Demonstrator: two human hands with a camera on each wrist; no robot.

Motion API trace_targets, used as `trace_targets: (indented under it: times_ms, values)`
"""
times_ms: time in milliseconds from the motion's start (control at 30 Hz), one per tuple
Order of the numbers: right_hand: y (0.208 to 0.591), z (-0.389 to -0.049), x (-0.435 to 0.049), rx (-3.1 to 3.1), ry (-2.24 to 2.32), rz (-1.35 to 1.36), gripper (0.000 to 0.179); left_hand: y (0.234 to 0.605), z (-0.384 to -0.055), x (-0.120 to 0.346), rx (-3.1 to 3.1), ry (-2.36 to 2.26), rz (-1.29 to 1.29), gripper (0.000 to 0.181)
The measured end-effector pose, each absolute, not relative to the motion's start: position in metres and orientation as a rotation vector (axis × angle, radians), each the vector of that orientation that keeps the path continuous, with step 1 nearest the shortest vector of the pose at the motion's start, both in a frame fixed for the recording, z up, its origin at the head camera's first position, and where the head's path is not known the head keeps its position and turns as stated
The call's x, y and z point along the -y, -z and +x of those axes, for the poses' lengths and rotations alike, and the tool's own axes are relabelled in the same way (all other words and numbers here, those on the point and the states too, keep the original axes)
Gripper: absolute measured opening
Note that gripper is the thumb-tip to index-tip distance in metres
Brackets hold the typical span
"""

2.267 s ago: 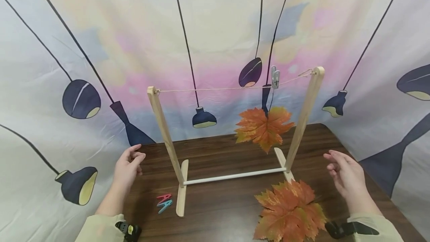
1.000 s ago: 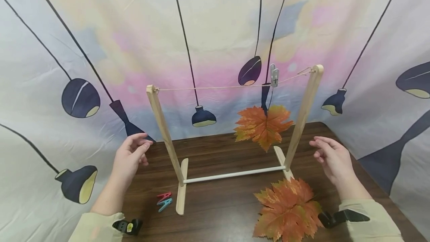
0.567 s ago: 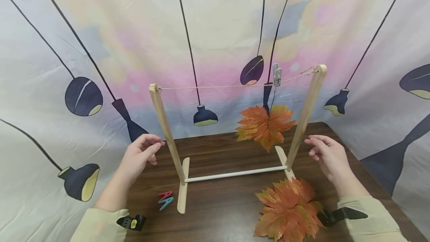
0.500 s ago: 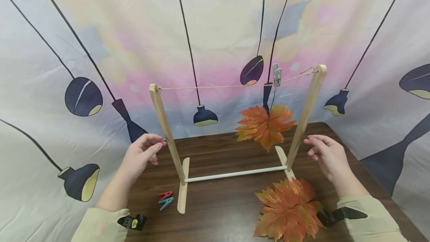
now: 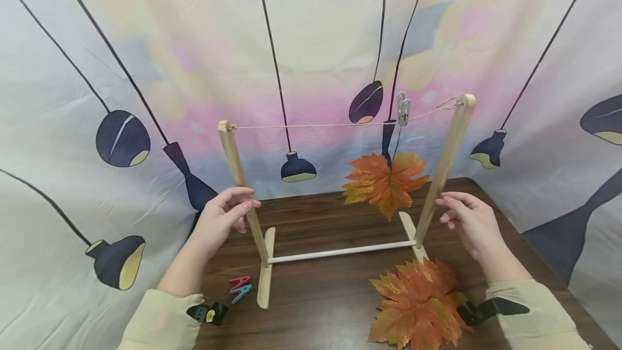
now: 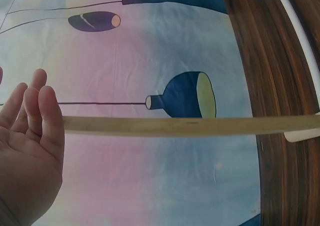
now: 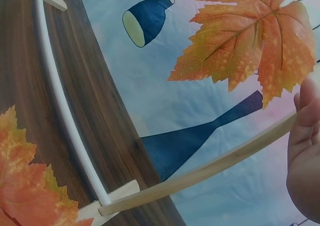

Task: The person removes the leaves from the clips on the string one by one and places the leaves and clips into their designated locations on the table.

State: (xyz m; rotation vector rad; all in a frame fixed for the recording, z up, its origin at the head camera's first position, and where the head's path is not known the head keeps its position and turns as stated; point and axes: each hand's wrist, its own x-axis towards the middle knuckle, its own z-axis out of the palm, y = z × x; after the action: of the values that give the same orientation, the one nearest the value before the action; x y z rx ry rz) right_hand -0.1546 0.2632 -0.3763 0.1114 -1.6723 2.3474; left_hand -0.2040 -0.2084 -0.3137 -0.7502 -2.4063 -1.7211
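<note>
A small wooden rack with two upright posts and a string across the top stands on the table. My left hand (image 5: 220, 224) is at the left post (image 5: 234, 155), its loosely bent fingers overlapping the post in the head view. On the other side, my right hand (image 5: 472, 227) has its fingertips right at the right post (image 5: 449, 150). Neither hand holds anything. A grey clothespin (image 5: 403, 109) on the string holds an orange artificial maple leaf (image 5: 386, 182) by its stem. In the right wrist view, the hanging leaf (image 7: 240, 41) is close to the right fingers (image 7: 307, 98).
More orange maple leaves (image 5: 420, 307) lie on the dark wooden table (image 5: 320, 307) at the front right. A red clothespin (image 5: 239, 283) and a blue clothespin (image 5: 241, 293) rest left of the rack's foot. A white rod (image 5: 340, 253) joins the feet. A printed cloth (image 5: 320, 42) hangs behind.
My left hand has come up and rightward to the left post. My right hand has moved up and leftward to the right post. The leaves and clothespins stay in place.
</note>
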Motion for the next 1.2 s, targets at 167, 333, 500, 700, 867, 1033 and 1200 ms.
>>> trace_targets:
  times_ms: [167, 333, 500, 700, 867, 1033, 1200]
  values:
    - [0.373, -0.159, -0.259, 1.779, -2.281, 0.136, 0.009, 0.312, -0.205, 0.203, 2.402, 1.753, -0.756, 0.023]
    - [0.366, -0.162, -0.257, 1.870, -2.208, 0.147, 0.008, 0.311, -0.209, 0.193, 2.391, 1.797, -0.753, 0.024]
    - [0.358, -0.166, -0.253, 1.927, -2.166, 0.157, 0.007, 0.311, -0.212, 0.182, 2.390, 1.813, -0.774, 0.028]
    - [0.350, -0.168, -0.251, 1.932, -2.139, 0.134, 0.012, 0.306, -0.215, 0.172, 2.403, 1.820, -0.779, 0.029]
    - [0.343, -0.168, -0.250, 1.948, -2.089, 0.117, 0.014, 0.301, -0.219, 0.165, 2.413, 1.823, -0.808, 0.029]
    - [0.333, -0.172, -0.247, 2.116, -1.899, 0.091, 0.029, 0.298, -0.220, 0.161, 2.450, 1.792, -0.800, 0.032]
    - [0.320, -0.175, -0.243, 2.255, -1.697, 0.082, 0.040, 0.294, -0.220, 0.160, 2.476, 1.774, -0.772, 0.034]
